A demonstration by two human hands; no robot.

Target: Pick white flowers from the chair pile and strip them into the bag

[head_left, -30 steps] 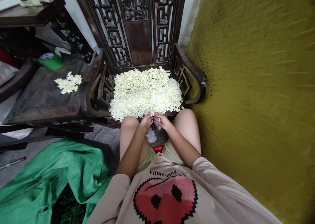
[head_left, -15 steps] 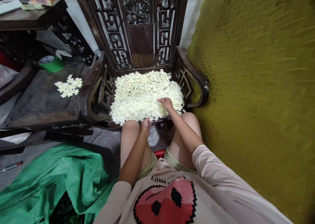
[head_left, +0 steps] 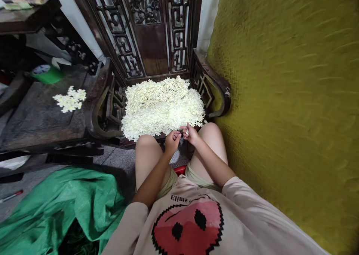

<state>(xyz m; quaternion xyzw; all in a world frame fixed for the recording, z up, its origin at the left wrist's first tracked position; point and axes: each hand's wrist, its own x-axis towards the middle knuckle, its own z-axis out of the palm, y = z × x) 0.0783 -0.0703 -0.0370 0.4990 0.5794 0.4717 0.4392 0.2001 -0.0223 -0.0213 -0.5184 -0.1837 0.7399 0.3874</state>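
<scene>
A thick spread of small white flowers (head_left: 161, 109) covers the seat of a dark carved wooden chair (head_left: 153, 45). At the seat's front edge, above the gap between my knees, my two hands nearly meet. My left hand (head_left: 172, 143) is closed in a pinch, and whatever it holds is too small to make out. My right hand (head_left: 192, 134) has its fingers curled around a white flower (head_left: 186, 133), which faces the left fingertips. A smaller cluster of white flowers (head_left: 70, 98) lies on the wooden seat to the left.
Beside that cluster sits a green roll of tape (head_left: 47, 74). A yellow-green textured sheet (head_left: 283, 98) rises along the right side. Green cloth or sacking (head_left: 81, 195) lies heaped at lower left, near a red-tipped pen (head_left: 11, 196) on the floor.
My right hand has come back from the flower pile towards my left hand, now with a flower in its fingers. My left hand has shifted slightly right. The view has shifted a little.
</scene>
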